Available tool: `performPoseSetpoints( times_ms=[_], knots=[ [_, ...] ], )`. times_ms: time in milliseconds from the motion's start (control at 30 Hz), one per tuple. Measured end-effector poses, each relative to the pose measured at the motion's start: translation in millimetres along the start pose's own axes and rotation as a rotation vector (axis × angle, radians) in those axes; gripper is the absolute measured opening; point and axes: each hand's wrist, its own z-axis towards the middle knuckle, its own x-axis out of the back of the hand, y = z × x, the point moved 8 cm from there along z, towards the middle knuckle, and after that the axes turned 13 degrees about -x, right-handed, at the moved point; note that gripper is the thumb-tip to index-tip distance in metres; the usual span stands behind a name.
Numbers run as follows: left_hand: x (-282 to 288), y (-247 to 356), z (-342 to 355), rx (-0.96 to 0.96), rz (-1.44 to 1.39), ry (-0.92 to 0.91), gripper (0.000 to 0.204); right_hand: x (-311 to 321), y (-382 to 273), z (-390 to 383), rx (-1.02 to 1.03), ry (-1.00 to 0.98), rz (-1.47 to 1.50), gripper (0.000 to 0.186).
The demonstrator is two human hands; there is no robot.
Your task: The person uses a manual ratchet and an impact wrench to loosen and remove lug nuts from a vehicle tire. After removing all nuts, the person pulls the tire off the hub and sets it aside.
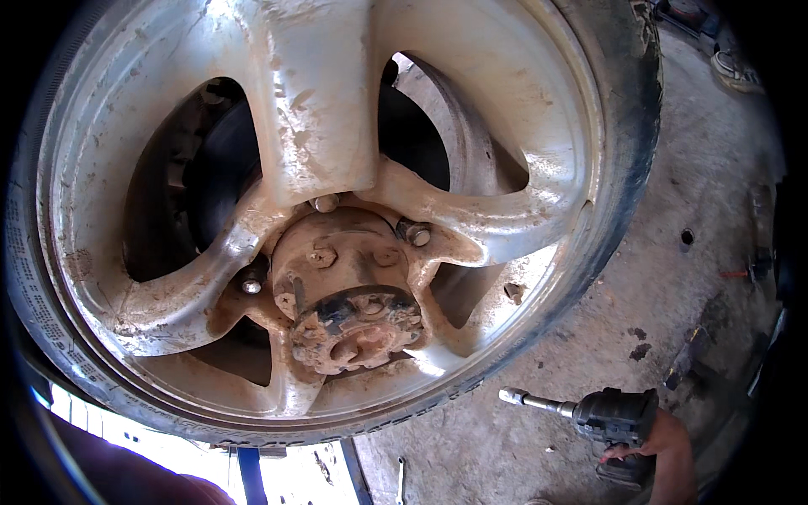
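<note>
Head view looks almost straight onto a mud-caked silver alloy wheel with broad curved spokes point(320, 126), and it fills most of the picture, its worn black rubber tyre point(627, 143) curving down the right side and along the bottom. At the middle sits a rusty, dirt-crusted round hub cap point(358, 324), and around it show several lug nuts point(418, 235), one at the top, one to the upper right and one to the left, each set in a recess between spokes. Through the gaps between spokes only dark space behind the wheel can be seen. Lower right, well apart from the tyre's edge, the right hand point(665, 450) comes in from the bottom corner with its grip wrapped around the handle of a black impact wrench with a long steel socket extension point(610, 414); the socket tip points left toward the tyre but stops short of it, with bare floor between. That stained grey concrete floor point(589, 337) gives the widest open room, a band running from the tyre's lower right edge out to the picture's rim, marked only by dark spots and a small hole. A small spanner point(401, 480) lies on the floor near the bottom edge, just under the tyre. The left hand is out of sight.
</note>
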Motion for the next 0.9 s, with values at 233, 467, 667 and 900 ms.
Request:
performPoseSetpoints(
  times_ms=[233, 467, 667, 900],
  knots=[
    [7.7, -6.7, -9.2, 0.018, 0.018, 0.002, 0.040, -2.5, 60.3, -18.9, -0.297, 0.080, 0.312, 0.057],
    [23.4, -5.5, -36.7, 0.034, 0.033, 0.057, 0.039, -5.6, 66.6, -36.3, -0.473, 0.145, 0.385, 0.054],
    [29.1, -2.9, -66.7, 0.061, 0.027, 0.095, 0.038, 7.9, -43.1, -8.1, -0.212, 0.456, -0.491, 0.055],
    [41.1, -2.9, -88.0, 0.079, 0.026, 0.114, 0.037, 55.4, -250.2, 76.1, 0.255, 0.731, -0.977, 0.054]
  ],
)
